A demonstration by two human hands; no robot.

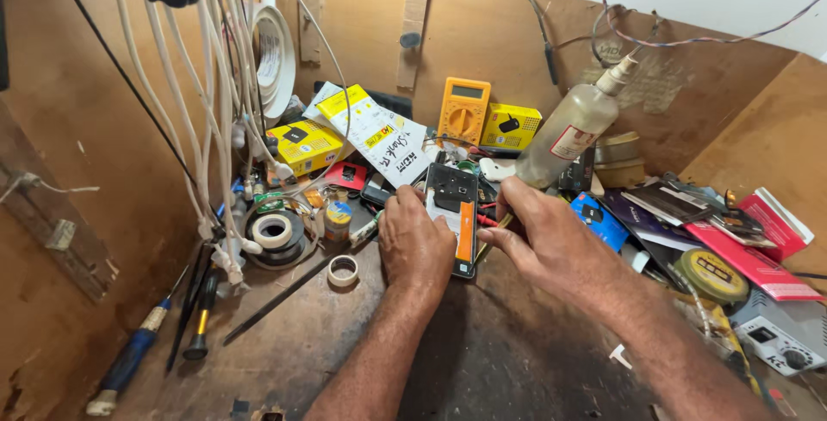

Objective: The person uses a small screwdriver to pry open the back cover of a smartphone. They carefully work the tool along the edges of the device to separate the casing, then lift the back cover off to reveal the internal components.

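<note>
Your left hand [416, 244] lies over the left edge of an opened phone [454, 214], fingers curled around it and pressing it onto the bench [482, 361]. Your right hand [543, 240] closes on the phone's right edge, fingertips pinched near the orange strip inside it. The phone sits at the middle of the bench, its top end pointing toward the back wall. Behind it stands a yellow multimeter [464, 111], with a clear spray bottle [570, 133] leaning just to its right. A small tape roll [343, 270] lies left of your left hand, and a blue-handled screwdriver [129, 359] rests well apart at the far left.
</note>
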